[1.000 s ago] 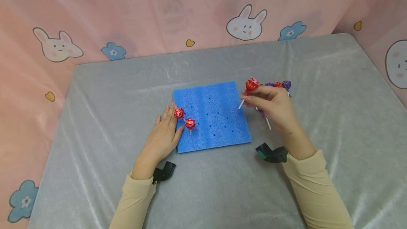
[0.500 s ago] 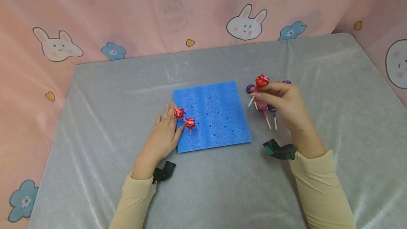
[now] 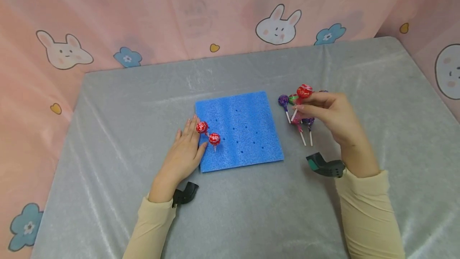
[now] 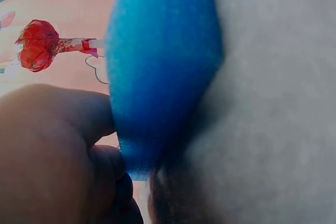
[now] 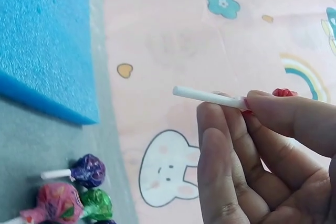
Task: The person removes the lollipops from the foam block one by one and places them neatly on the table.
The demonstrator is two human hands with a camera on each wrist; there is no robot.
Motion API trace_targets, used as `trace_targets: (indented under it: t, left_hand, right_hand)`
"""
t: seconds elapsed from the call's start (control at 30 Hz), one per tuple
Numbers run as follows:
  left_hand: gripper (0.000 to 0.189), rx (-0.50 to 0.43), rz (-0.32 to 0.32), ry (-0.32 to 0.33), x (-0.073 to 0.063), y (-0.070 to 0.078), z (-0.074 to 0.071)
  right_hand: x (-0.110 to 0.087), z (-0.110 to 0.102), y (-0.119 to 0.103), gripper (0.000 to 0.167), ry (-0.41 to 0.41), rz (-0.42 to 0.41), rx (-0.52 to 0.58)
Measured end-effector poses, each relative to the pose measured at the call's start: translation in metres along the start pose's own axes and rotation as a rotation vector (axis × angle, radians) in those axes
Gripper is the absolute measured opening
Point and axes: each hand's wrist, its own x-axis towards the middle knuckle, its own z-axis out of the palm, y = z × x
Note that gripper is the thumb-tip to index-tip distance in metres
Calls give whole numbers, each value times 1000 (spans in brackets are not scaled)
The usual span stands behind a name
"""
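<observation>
My right hand (image 3: 332, 115) pinches a red lollipop (image 3: 304, 90) between thumb and fingers, above a small heap of lollipops. In the right wrist view its white stick (image 5: 207, 97) juts out past the fingertips. A blue foam block (image 3: 248, 123) dotted with small holes lies in the middle of the table. Two red-wrapped lollipops (image 3: 214, 139) stand in the block near its left side. Along that left edge, my left hand (image 3: 185, 149) rests with its fingers straight. The left wrist view shows the thumb against the foam side (image 4: 157, 77) and one red lollipop (image 4: 38, 45) beyond.
Right of the block lie several loose lollipops: a purple one (image 3: 283, 100), a green one (image 3: 293, 98), a pink one (image 3: 296, 120) and others partly behind my right hand. A grey cloth (image 3: 233, 215) covers the table. A pink printed curtain (image 3: 172, 15) hangs behind it.
My right hand has moved right, away from the block's right edge, with the red lollipop still pinched. More of the heap shows now. My left hand and the block have stayed put.
</observation>
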Motion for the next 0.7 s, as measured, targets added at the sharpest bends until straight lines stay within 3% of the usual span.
trace_targets:
  t: [0.23, 0.7]
  left_hand:
    - [61, -1, 1, -3, 0, 0, 0]
    - [61, -7, 3, -2, 0, -1, 0]
  right_hand:
    - [-2, -13, -3, 10, -19, 64, -224]
    - [-8, -41, -1, 21, -107, 120, -438]
